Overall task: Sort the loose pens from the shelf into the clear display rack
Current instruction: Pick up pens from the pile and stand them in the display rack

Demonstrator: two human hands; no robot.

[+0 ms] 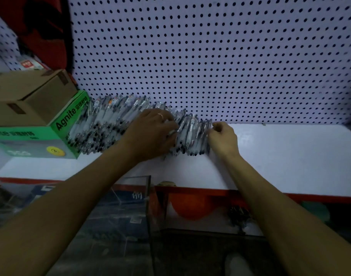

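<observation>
So the backdrop is a big white pegboard wall (210, 56) filling the top of the frame, with a white shelf with a red front edge (280, 156) running across the middle. Upper left there's a brown cardboard box (27, 92) stacked on a green and grey "Agnite" carton (31, 136).

The clear acrylic display rack (130, 206) sits low in the frame, bottom centre-left, below the shelf edge, and I can't spot any pens in it yet, though it's dim down there.

The loose clear-barrelled pens with black tips (110, 124) lie in a long heap at the back of the shelf, from the carton towards centre frame.

Left hand (150, 132) is spread over the heap, fingers curled into the pens. Right hand (223, 139) is loosely curled at the heap's right end, fingertips touching the end pens.

Looks like the gathering step: next move probably needs a firm bundle pinched off and carried down to the rack.
</observation>
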